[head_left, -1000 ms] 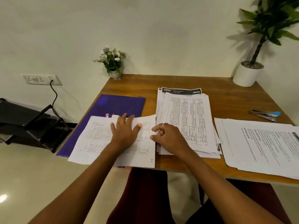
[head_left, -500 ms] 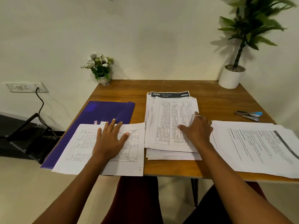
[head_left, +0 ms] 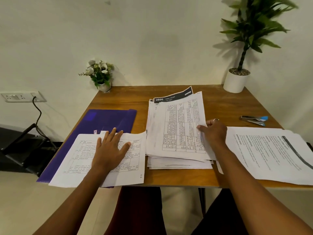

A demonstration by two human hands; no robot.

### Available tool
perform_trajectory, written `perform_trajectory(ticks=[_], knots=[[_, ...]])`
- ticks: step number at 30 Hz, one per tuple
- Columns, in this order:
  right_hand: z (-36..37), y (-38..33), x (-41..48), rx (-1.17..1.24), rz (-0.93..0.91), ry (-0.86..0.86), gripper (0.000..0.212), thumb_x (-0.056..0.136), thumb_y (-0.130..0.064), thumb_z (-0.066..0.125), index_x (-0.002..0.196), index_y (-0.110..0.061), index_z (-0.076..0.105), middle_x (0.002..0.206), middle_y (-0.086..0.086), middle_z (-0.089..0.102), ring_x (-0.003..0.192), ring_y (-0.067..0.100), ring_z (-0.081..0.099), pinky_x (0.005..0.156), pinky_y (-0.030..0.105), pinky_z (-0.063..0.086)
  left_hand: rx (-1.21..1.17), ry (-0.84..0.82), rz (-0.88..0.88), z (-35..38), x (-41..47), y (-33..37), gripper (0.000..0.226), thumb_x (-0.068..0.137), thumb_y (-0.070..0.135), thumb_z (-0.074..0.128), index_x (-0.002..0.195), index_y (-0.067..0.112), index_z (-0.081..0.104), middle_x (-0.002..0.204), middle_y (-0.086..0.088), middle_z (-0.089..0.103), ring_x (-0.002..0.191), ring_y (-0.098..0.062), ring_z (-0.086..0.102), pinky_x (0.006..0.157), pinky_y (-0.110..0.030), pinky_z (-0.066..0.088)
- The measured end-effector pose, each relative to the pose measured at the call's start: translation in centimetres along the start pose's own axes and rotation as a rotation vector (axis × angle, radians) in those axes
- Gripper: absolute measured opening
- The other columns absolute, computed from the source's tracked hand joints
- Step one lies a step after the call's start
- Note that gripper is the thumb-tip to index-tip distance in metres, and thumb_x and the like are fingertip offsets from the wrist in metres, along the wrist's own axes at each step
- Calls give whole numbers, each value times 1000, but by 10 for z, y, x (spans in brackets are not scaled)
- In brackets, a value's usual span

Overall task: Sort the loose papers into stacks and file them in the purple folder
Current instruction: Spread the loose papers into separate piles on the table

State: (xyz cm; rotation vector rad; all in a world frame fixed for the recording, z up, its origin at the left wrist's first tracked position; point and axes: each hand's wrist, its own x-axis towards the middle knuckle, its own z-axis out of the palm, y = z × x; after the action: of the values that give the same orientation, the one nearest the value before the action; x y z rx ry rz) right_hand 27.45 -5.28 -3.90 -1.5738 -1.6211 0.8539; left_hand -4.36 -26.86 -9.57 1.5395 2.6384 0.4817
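Plainly the right hand [head_left: 213, 133] pinches the middle pile's [head_left: 177, 164] top sheet [head_left: 179, 133] by its right edge; the purple folder [head_left: 108, 118] lies leftward (long axis running away), under the stack [head_left: 79, 160] the left hand [head_left: 110, 150] presses flat.

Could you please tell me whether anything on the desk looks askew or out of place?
Yes. The middle stack is ragged: its sheets are fanned, and the black-headed sheet at the back lies skewed. The left pile, under the left hand, overhangs the near edge of the table, over the purple folder.
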Motion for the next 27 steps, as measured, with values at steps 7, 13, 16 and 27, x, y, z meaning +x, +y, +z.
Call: perform_trajectory(ticks=[7,13,16,27], knots=[[-19,-8,-2,59,-23,48,20,92,-34,73,85,-17,65,85,-3,70,71,8,66,57,23,45,5,1,0,-3,-1,3,80,89,74,28,156,30,32,169,0,16,156,-27,9,123,-57,7],[-37,-38,-14,368,-68,-8,11,100,-30,63,101,-18,62,93,-12,68,81,0,66,63,20,47,-94,205,146,-14,-5,25,52,95,42,64,142,21,55,164,-4,31,154,-28,21,124,-51,11],[-37,-51,-23,532,-52,-92,2,101,-26,62,99,-26,62,96,-14,72,84,2,71,68,22,54,-473,259,106,-41,-14,63,30,98,36,63,124,22,67,141,4,59,133,-11,51,112,-39,40],[6,-62,-70,745,132,-713,31,96,-12,65,126,-15,61,119,9,74,108,30,71,89,56,58,-723,-237,-56,-126,17,73,10,97,26,66,103,22,73,90,9,78,79,-10,75,62,-26,59]])
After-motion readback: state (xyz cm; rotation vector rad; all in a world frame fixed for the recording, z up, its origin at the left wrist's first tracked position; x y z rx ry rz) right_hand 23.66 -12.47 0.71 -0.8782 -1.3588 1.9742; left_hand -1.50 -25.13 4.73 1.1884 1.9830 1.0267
